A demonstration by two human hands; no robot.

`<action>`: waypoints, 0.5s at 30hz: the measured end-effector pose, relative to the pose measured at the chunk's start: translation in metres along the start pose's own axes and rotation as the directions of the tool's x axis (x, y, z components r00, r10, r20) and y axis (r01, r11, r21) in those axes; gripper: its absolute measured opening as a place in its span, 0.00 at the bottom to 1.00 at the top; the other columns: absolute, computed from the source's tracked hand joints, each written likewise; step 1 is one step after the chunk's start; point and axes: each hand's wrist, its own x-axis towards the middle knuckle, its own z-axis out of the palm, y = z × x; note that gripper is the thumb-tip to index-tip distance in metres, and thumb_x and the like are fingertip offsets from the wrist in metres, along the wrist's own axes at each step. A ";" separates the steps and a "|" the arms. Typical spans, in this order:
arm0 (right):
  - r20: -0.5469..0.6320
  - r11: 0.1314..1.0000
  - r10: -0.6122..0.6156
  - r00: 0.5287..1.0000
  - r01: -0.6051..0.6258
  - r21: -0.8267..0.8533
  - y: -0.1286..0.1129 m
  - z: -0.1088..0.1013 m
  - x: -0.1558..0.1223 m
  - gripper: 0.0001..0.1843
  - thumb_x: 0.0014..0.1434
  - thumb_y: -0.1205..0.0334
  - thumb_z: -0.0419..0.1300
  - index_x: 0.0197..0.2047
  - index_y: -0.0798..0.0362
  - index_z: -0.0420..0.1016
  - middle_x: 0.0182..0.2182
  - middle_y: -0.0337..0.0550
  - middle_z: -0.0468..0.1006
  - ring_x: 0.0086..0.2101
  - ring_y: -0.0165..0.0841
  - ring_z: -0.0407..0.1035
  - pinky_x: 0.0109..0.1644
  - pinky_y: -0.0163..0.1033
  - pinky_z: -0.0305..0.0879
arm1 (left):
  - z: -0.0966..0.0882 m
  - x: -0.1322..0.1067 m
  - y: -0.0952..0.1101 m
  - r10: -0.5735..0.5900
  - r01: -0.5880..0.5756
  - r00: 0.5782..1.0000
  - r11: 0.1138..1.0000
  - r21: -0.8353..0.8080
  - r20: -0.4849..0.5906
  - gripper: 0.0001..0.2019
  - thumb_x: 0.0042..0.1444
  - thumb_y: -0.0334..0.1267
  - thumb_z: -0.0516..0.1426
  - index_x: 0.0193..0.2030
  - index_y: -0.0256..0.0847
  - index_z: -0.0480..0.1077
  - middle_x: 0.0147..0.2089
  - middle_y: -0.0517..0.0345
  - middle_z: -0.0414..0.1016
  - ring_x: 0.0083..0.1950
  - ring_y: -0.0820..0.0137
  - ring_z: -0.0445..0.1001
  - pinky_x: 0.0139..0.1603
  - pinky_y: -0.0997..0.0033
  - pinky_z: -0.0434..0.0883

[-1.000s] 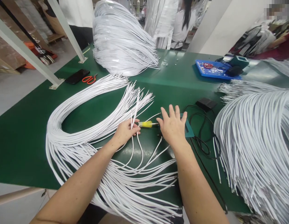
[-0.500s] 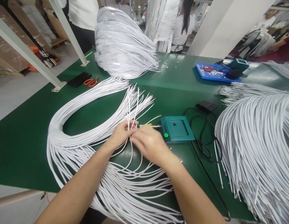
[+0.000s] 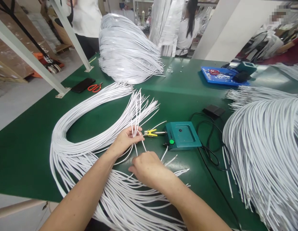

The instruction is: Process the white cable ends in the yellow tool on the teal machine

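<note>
Several white cables stand up between the fingers of my left hand, which pinches them near the middle of the table. My right hand is closed just below and to the right. One white cable runs down from my left hand into it; its fingertips are mostly hidden. Beyond my hands sits a teal device with a green button. A metal shaft with a yellow clip sticks out from its left side, close to my left fingertips. A large white cable bundle curves around on the left, and its loose strands spread under my forearms.
A big wrapped cable coil stands at the back, another cable pile at right. Red-handled scissors and a black phone lie back left. A blue tray holds small parts. Black cords trail beside the device. People stand beyond.
My right hand has moved down and toward me, away from my left hand, uncovering the yellow clip. My left hand stays nearly in place with its cables.
</note>
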 end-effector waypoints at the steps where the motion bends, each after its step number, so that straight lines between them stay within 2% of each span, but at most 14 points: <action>1: 0.008 1.000 0.000 1.000 0.000 0.000 -0.001 0.000 0.000 0.20 0.62 0.53 0.49 0.37 0.56 0.78 0.31 0.51 0.80 0.34 0.42 0.75 0.35 0.40 0.66 | 0.001 0.000 0.001 0.009 -0.009 1.000 1.000 -0.017 0.010 0.17 0.44 0.38 0.64 0.40 0.39 0.65 0.32 0.62 0.73 0.35 0.71 0.75 0.37 0.74 0.66; 5: 0.011 1.000 -0.012 1.000 0.012 0.012 -0.003 0.002 -0.001 0.19 0.62 0.54 0.50 0.39 0.57 0.78 0.32 0.53 0.80 0.35 0.43 0.75 0.36 0.42 0.67 | 0.003 -0.001 0.002 0.047 -0.045 0.998 0.998 -0.051 0.045 0.17 0.45 0.36 0.64 0.37 0.40 0.61 0.31 0.63 0.73 0.36 0.70 0.76 0.43 0.69 0.68; 11: -0.006 0.999 -0.011 1.000 0.011 0.035 0.000 0.006 0.000 0.19 0.62 0.54 0.51 0.39 0.57 0.78 0.31 0.54 0.80 0.36 0.42 0.75 0.38 0.41 0.68 | 0.003 -0.001 -0.001 0.088 -0.081 0.991 0.994 -0.069 0.104 0.16 0.47 0.34 0.63 0.36 0.41 0.58 0.32 0.63 0.73 0.38 0.70 0.76 0.46 0.68 0.68; 15: -0.027 0.998 -0.004 1.000 0.006 0.060 -0.001 0.005 -0.002 0.18 0.61 0.54 0.52 0.38 0.58 0.78 0.30 0.54 0.80 0.36 0.44 0.75 0.38 0.43 0.68 | 0.005 -0.003 0.001 0.089 -0.087 0.994 0.996 -0.033 0.061 0.15 0.47 0.36 0.63 0.37 0.40 0.60 0.33 0.61 0.74 0.39 0.70 0.75 0.44 0.70 0.68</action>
